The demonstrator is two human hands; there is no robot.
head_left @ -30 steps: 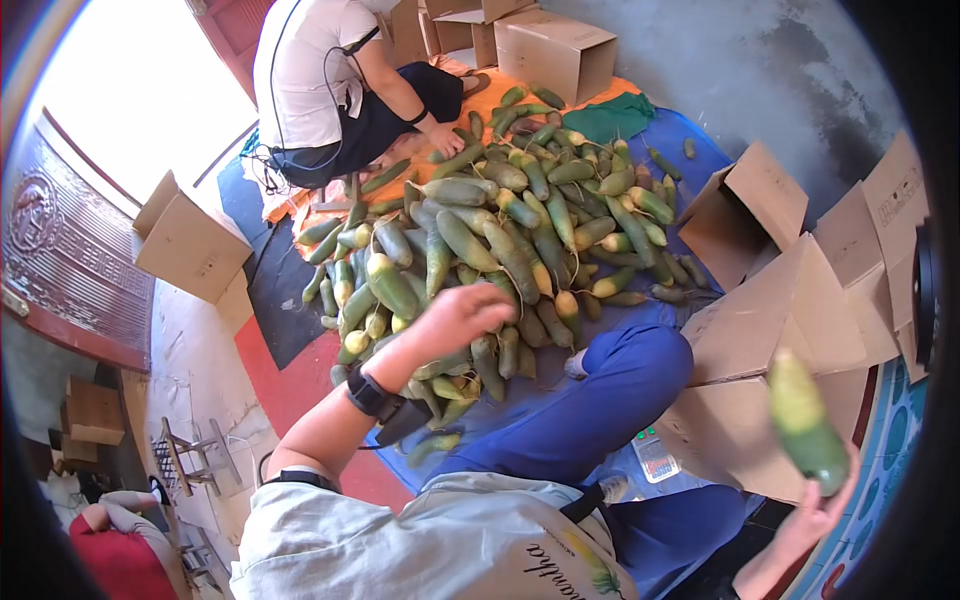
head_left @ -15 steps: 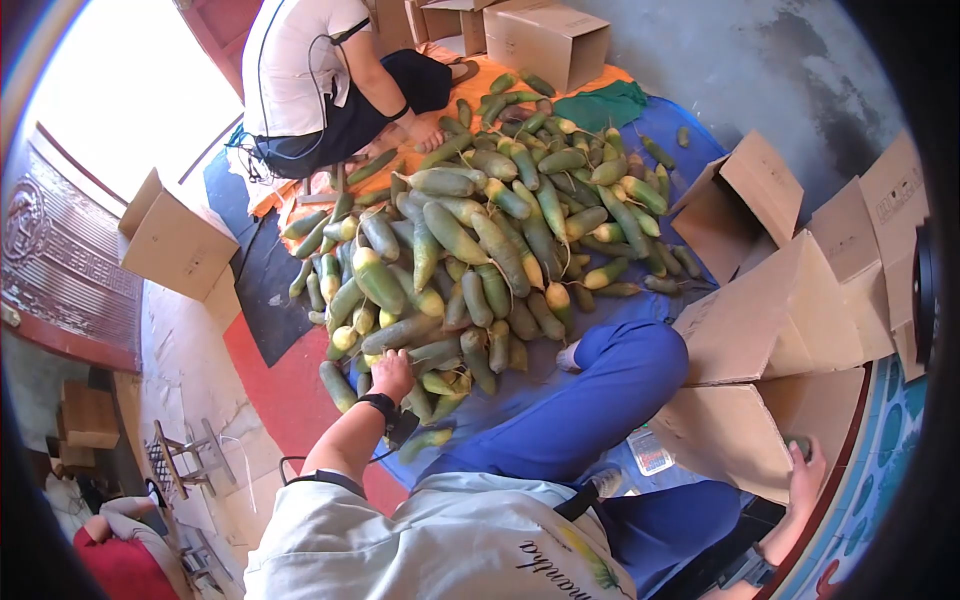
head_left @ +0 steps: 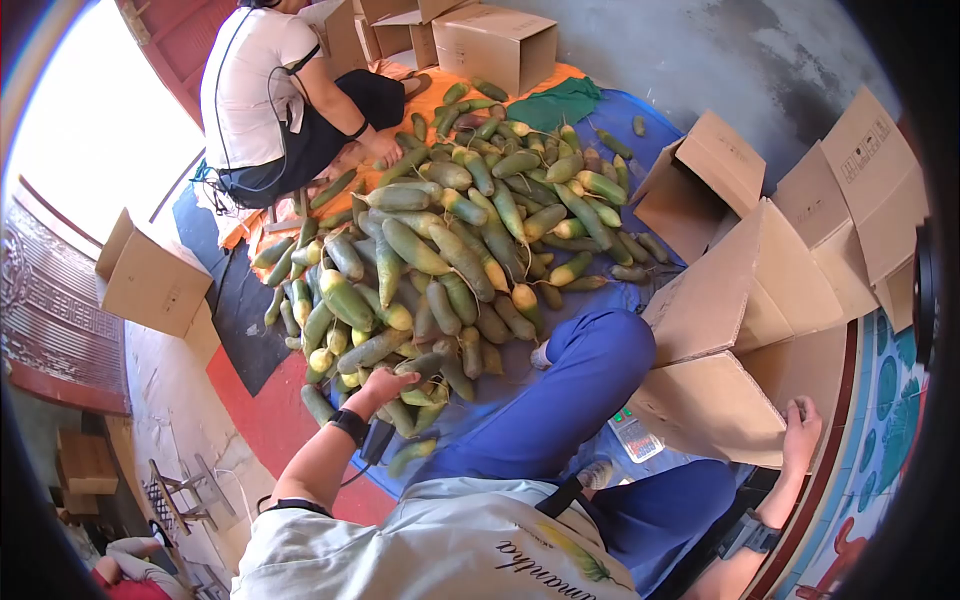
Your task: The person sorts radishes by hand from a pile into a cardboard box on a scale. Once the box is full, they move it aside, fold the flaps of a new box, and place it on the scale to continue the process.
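A large heap of green radishes (head_left: pixel 440 255), some with pale yellow ends, lies in front of me. My left hand (head_left: pixel 382 390) is at the near edge of the heap, its fingers bent against a dark green radish (head_left: pixel 425 365); part of the grip is hidden. At the right, my right hand (head_left: pixel 802 428) is at the rim of an open cardboard box (head_left: pixel 715 405). Its fingers point up along the edge, with nothing visible in them. The inside of the box is mostly out of sight.
Across the heap a person (head_left: pixel 265 95) sits with a hand on the radishes. More cardboard boxes (head_left: pixel 497 48) stand behind and at the right (head_left: pixel 705 185); another is at the left (head_left: pixel 155 275). A digital scale (head_left: pixel 637 437) lies beside my leg. Blue and orange sheets cover the floor.
My left hand has shifted slightly right along the heap's edge. A green thing seen by my right fingers at the box has gone from view. The whole view has shifted somewhat.
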